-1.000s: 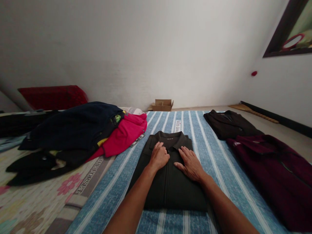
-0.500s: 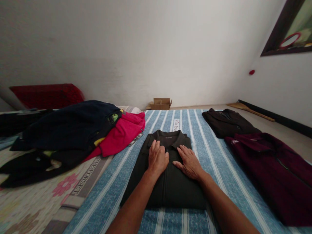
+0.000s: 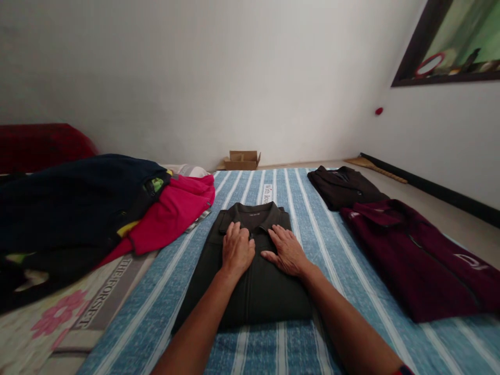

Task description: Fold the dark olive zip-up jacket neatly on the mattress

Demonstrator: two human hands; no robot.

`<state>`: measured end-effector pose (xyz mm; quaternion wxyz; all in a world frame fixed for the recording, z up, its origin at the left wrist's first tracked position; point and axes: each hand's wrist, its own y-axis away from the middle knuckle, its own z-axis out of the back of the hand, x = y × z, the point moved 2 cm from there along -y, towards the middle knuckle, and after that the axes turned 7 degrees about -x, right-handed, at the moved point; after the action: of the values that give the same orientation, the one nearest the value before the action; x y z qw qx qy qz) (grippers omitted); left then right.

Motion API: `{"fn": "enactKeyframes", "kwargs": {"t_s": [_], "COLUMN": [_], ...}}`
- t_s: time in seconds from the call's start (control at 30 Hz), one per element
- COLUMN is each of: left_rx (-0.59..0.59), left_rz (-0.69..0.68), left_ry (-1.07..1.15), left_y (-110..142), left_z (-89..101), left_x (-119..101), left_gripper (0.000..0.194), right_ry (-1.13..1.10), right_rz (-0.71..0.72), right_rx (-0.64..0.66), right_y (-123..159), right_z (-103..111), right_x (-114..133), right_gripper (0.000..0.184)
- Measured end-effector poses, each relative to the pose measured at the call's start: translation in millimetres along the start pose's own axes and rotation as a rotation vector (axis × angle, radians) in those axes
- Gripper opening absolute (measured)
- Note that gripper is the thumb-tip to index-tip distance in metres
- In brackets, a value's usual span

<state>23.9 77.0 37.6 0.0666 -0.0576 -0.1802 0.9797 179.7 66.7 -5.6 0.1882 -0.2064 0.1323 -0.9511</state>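
Resting flat, both hands (image 3: 261, 251) press folded jacket (image 3: 247, 271).

Left hand (image 3: 237, 251) and right hand (image 3: 286, 250) lie flat on the folded dark jacket (image 3: 250, 271)

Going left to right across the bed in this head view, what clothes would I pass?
Navy garment → pink garment → folded dark jacket under left hand and right hand → maroon jacket.
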Motion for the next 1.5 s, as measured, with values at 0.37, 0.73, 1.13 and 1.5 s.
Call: {"fn": "enactKeyframes", "kwargs": {"t_s": [0.37,0.73,1.13,1.5], "left_rx": [0.021,0.049,0.158,0.226], "left_rz": [-0.165,-0.259,-0.218,-0.169], "left_ry": [-0.054,-0.173,-0.104,-0.117], "left_y": [-13.0,-18.6,-21.2,-21.4], "left_z": [-19.4,-16.1,-25.1,-21.8], "left_x": [-2.6,-15.7,-11.7,-15.0], "left_gripper": [0.049,0.047,0.045,0.044], "right_ry": [0.043,0.065,0.104,0.097], "right_rz": [0.016,0.014,0.021,0.013], "right_rx": [-0.079,-0.074,-0.110,-0.097], "right_y": [-7.9,-9.2,-8.7,-9.4], "right_z": [15.7,16.6,14.6,12.2], "right_x": [0.0,-2.6,-2.1,-3.1], "right_gripper": [0.069,0.069,0.063,0.062]}}
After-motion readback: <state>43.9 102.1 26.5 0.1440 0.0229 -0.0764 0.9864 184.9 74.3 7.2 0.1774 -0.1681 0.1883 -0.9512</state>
